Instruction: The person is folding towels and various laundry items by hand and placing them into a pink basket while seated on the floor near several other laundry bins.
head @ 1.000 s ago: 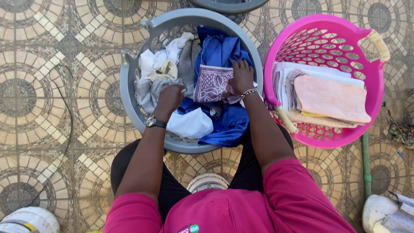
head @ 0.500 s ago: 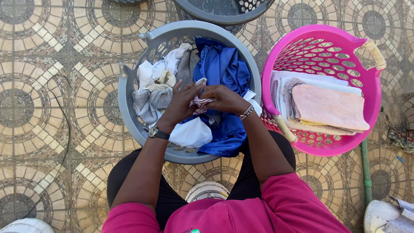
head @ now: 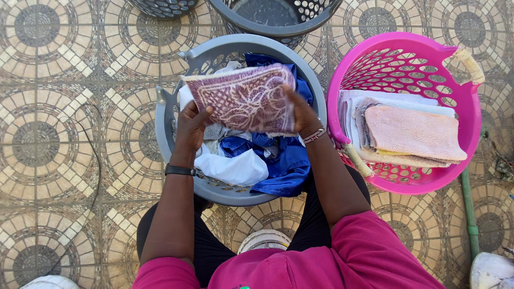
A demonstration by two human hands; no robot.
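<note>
Both hands are gripping a purple patterned cloth [head: 241,99], the left hand [head: 191,128] pinching its lower left corner and the right hand [head: 301,113] clasping its right edge, stretching it flat above the grey basket [head: 171,107] of mixed laundry. Beside it, a pink basket [head: 407,45] is holding folded towels [head: 409,134]. With only the edges pinched, the cloth could be slipping free and dropping back onto the unsorted heap.

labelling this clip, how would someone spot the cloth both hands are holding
Find the round grey basket left of the pink basket. The cloth is stretched flat above it between the left hand and right hand. Unlike the plain blue and white laundry below, it is maroon with a pale lacy pattern.
</note>
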